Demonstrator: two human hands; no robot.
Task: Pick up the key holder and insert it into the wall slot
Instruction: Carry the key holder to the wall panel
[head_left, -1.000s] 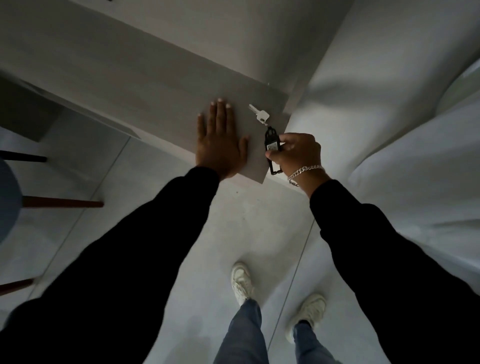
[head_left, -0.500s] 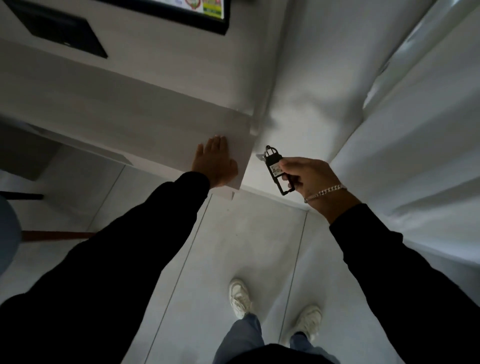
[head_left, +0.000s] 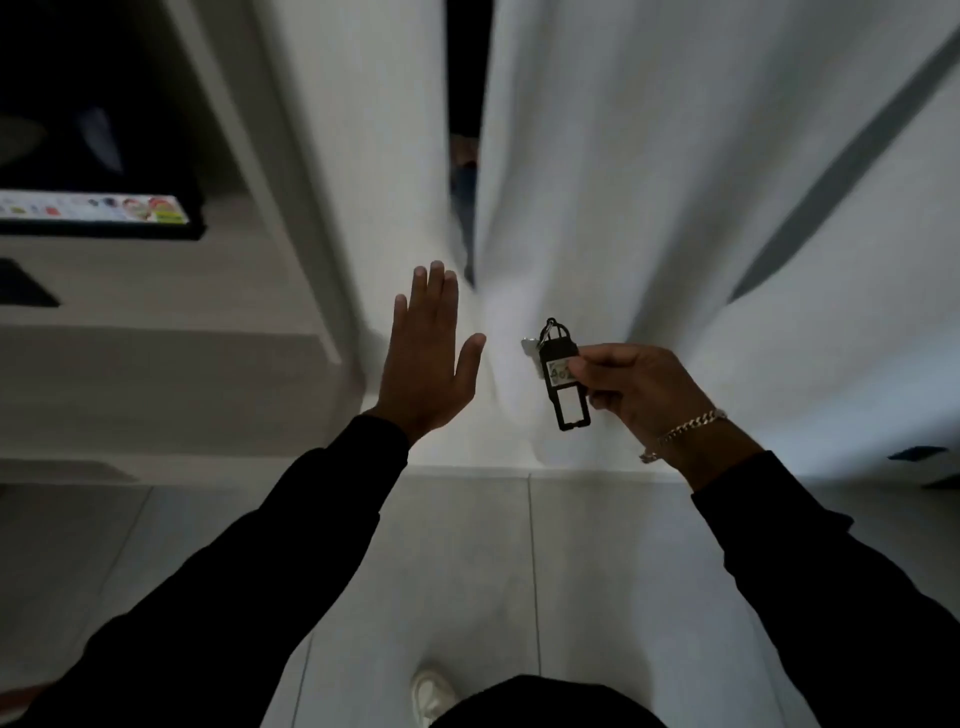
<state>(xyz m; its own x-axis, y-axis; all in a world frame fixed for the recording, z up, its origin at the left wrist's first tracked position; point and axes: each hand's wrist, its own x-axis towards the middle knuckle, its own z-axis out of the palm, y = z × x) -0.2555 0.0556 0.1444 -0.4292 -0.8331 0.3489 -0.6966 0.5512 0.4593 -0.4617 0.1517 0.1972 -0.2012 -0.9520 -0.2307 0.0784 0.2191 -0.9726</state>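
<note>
A black key holder with a small white label and a silver key behind its top hangs in the air before a white wall. My right hand, with a chain bracelet at the wrist, pinches its right edge between thumb and fingers. To the left of it, my left hand is raised flat, fingers together and pointing up, holding nothing. No wall slot can be made out in this blurred view.
A pale shelf runs along the left, with a dark screen above it. A narrow dark gap splits the white wall ahead. Grey floor tiles and one white shoe lie below.
My left hand has lifted off the shelf and now hangs flat in the air. My right hand carried the key holder off the shelf toward the white wall, and my view swung up and right.
</note>
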